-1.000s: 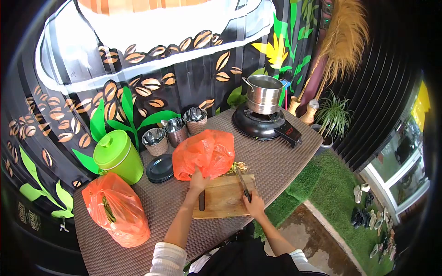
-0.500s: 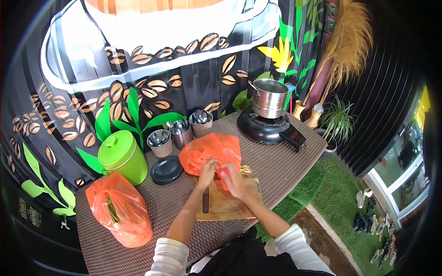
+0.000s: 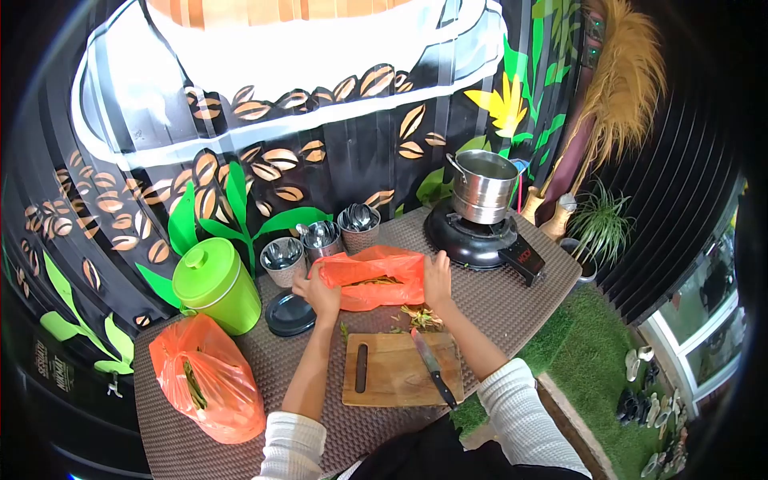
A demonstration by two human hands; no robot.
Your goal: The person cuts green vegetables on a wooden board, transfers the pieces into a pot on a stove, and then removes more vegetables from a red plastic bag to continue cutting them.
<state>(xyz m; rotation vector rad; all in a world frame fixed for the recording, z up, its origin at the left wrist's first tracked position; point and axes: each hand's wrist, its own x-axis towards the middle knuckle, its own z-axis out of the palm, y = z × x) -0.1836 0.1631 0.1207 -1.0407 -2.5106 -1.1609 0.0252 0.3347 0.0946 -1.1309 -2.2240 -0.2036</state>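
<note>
Between my two hands an orange plastic bag (image 3: 372, 299) lies spread, its mouth gaping toward me. Inside it I can see thin green-brown stalks (image 3: 374, 281). My left hand (image 3: 320, 296) grips the bag's left rim, while my right hand (image 3: 438, 282) is closed at its right edge. A wooden cutting board (image 3: 392, 386) lies nearer to me, and a knife (image 3: 433, 366) with a black handle rests on its right side. Vegetable trimmings (image 3: 425, 317) lie just past the board, close to my right wrist.
A knotted orange bag (image 3: 212, 392) and a lidded green bucket (image 3: 216, 280) stand at left. Dark plates (image 3: 290, 314) are stacked beside cups of cutlery (image 3: 282, 260). At the back right, a steel pot (image 3: 484, 192) sits on a portable stove (image 3: 464, 240).
My hands have moved apart, and the bunched bag is now spread with its contents showing. The knife and trimmings have come into clear view. The whole view has shifted slightly.
</note>
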